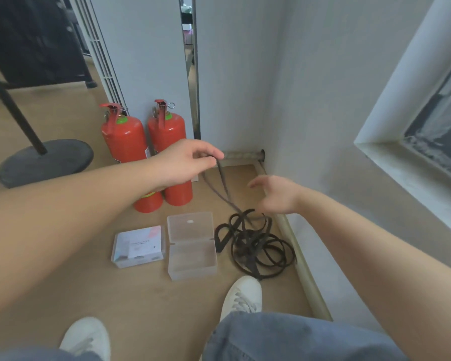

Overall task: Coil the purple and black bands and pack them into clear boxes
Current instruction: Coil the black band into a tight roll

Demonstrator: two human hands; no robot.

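- We are pinching the black band [249, 246] in our left hand [189, 160], lifting a strand off its tangle on the floor [146, 295] to coil.
- Our right hand [274, 194] is hovering released beside it; the clear box [192, 252] is lying open alongside.

There are two hands, the left hand [185, 162] and the right hand [276, 194]. There is one black band [258, 246], lying as a single tangled heap; whether more than one strap makes it up cannot be told. There are two clear boxes: one open box [192, 246] and one shut box [138, 246]. Two red extinguishers stand together, the left extinguisher [125, 142] and the right extinguisher [171, 136]. There are two white shoes, the left shoe [85, 337] and the right shoe [242, 295], and one round stand base [44, 162].
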